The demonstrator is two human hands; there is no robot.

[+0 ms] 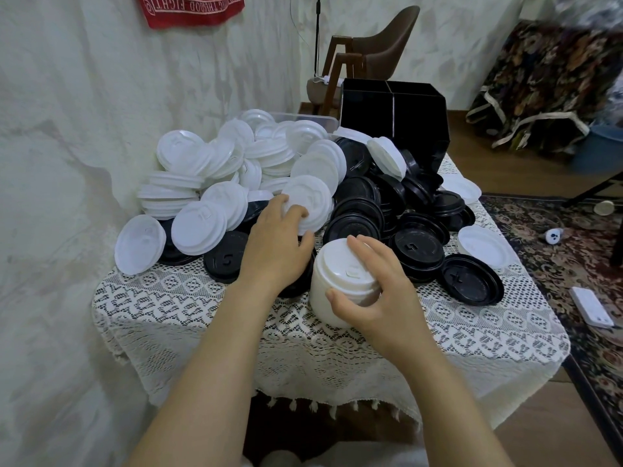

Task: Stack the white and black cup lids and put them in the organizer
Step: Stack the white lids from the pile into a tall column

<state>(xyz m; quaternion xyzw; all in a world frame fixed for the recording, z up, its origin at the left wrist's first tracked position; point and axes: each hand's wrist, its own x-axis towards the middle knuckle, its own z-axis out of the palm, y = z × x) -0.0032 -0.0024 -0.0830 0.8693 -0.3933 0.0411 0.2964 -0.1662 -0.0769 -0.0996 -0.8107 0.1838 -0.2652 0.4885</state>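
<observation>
Lids [358, 192] heaped, maybe sixty, blocking one black organizer [418, 129]; right hand [382, 293] grip clamps white stack [338, 274], left hand [274, 244] pinches one white lid [308, 200].

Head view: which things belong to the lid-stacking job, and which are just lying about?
Job: white lids; black lids; organizer; stack in the right hand; white lid in the left hand.
Lying about: chair; red cloth; bucket; rug.
</observation>
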